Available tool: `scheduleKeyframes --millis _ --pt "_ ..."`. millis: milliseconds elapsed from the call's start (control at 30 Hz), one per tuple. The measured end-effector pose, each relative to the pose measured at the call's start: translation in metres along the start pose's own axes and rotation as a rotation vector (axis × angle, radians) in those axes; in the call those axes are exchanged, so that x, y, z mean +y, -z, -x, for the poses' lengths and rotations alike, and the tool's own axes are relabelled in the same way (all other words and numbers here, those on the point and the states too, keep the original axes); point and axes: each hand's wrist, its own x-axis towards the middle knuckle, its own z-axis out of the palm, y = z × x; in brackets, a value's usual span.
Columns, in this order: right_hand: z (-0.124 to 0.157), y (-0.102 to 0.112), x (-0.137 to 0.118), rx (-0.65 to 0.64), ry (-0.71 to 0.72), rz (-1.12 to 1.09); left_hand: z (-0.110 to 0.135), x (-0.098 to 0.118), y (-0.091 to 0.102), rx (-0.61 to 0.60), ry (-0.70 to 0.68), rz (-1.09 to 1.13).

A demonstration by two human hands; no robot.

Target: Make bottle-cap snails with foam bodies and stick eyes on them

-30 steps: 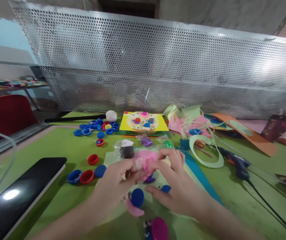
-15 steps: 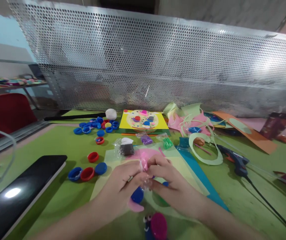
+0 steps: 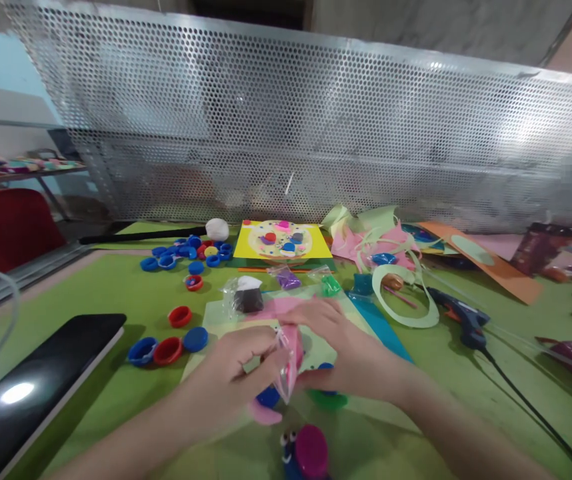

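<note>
Both my hands meet over a pale green sheet (image 3: 216,317) at the table's near middle. My left hand (image 3: 239,373) pinches a small clear bag of pink clay (image 3: 289,360). The bag's other side is gripped by my right hand (image 3: 346,353), fingers curled round it. Under the hands lie a blue cap (image 3: 269,397), a green cap (image 3: 329,400) and a pink paper shape (image 3: 263,415). A magenta cap with googly eyes (image 3: 309,453) sits nearest me.
Blue and red bottle caps (image 3: 166,347) lie left, more caps (image 3: 186,253) further back. A black tablet (image 3: 31,383) is near left. A glue gun (image 3: 459,317) with its cord lies right. Yellow card (image 3: 283,241), paper scraps (image 3: 376,237) and a perforated metal screen (image 3: 286,133) stand behind.
My hands have drawn slightly nearer and lower with the pink clay bag, which now hangs upright between them. The view has shifted a little to the right.
</note>
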Motion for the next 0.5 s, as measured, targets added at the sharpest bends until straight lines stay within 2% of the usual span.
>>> scheduleKeyframes --millis 167,200,333,433,500 --pt "-0.003 0.000 -0.001 0.172 0.011 0.051 -0.006 -0.008 0.007 0.093 0.034 -0.116" --pt "-0.002 -0.001 -0.001 0.180 0.013 0.044 -0.006 -0.010 0.007 0.145 0.028 -0.133" --pt "-0.001 -0.004 0.003 0.205 0.000 -0.004 -0.001 -0.015 0.003 0.482 -0.061 -0.200" --pt "0.001 -0.004 0.003 0.246 0.002 -0.034 0.002 -0.014 0.001 0.439 -0.122 -0.299" --pt "0.002 -0.004 0.001 0.242 0.003 -0.043 0.001 -0.013 0.002 0.348 -0.145 -0.335"
